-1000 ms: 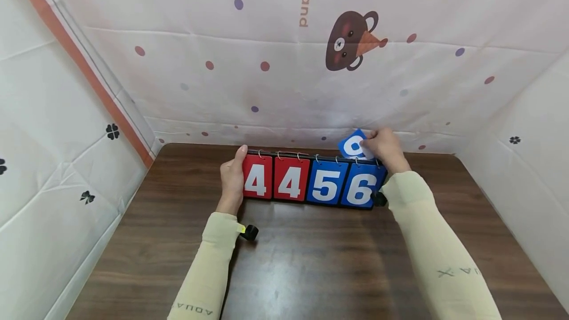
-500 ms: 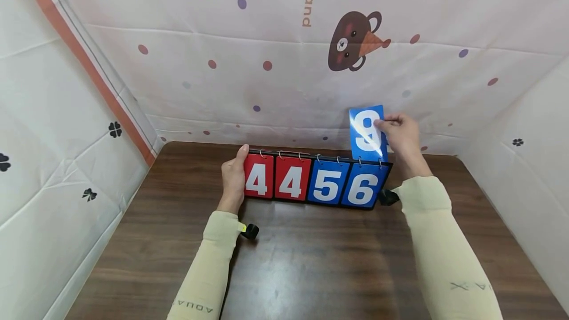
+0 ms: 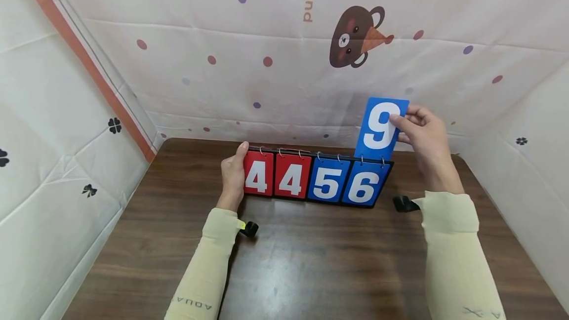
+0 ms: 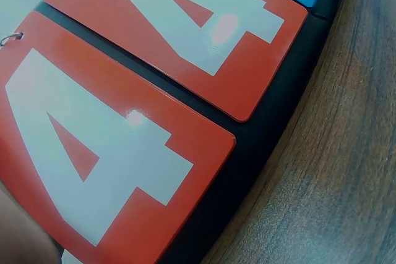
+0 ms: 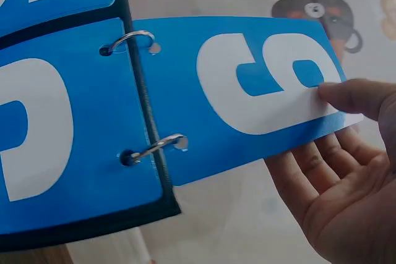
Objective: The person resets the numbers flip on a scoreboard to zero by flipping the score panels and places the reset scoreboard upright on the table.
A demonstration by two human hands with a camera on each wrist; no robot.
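A flip scoreboard (image 3: 306, 196) stands on the table, showing red 4, red 4, blue 5 and blue 6. My left hand (image 3: 232, 177) grips its left end, thumb over the top corner. Above the board's right end stands a blue number card (image 3: 378, 127) with a white 9, still on its metal rings (image 5: 154, 149). My right hand (image 3: 428, 137) pinches this card at its right edge, thumb (image 5: 352, 98) on the front and fingers behind. In the left wrist view the red 4 card (image 4: 124, 159) fills the foreground.
The brown wooden table (image 3: 306, 260) spreads in front of the board. A white printed cloth (image 3: 200, 93) with dots and a bear rises behind it, and cloth walls stand at both sides.
The right hand has moved right and up, lifting the bent blue card into a raised, flat position so its 9 shows fully. The left hand keeps its grip on the board.
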